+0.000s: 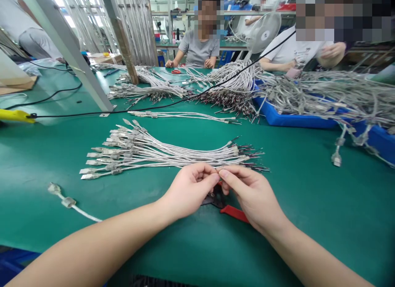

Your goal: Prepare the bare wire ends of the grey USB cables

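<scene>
The left hand [189, 190] and right hand [256, 192] meet with fingers pinched narrow above red-handled pliers [235, 213]; I cannot tell what they grip. A lone cable [68, 202] disappears behind the left forearm, nearer than the cable bundle [173, 152] on the table [308, 188]. It looks like delicate fingertip work, calling for steadiness.

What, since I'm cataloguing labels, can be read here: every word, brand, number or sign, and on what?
No text is readable.
White fan: mark on its hub, too small and blurred.
White shirt at right: print, too blurred.
Cable connectors: any marking is too small to tell.
</scene>
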Demonstrator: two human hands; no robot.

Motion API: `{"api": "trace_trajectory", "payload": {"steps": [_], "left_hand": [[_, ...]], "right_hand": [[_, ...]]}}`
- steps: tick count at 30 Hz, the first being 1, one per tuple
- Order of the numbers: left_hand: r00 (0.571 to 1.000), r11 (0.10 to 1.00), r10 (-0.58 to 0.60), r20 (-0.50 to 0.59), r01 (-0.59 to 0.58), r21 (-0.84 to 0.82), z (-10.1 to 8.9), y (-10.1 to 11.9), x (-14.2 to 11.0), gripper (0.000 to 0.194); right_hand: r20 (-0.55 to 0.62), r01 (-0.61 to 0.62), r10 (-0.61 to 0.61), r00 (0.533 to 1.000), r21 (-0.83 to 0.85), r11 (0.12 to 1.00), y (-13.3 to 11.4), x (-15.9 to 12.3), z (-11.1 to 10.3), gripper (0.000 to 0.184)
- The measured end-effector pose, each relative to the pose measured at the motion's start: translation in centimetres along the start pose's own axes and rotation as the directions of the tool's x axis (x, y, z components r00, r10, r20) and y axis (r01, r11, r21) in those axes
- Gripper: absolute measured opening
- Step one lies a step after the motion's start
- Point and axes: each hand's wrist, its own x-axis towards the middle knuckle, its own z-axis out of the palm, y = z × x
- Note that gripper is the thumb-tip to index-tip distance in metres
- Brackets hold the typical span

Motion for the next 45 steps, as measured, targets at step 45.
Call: {"api": "trace_trajectory", "payload": {"steps": [45], "left_hand": [[1.000,0.999,-0.016,-0.019,0.015,-0.044,-0.1,-0.6,0.3,0.018]], "right_hand": [[0.143,-0.260,0.227,0.963,0.291,0.921,-0.1,0.0,-0.3,0.017]]}}
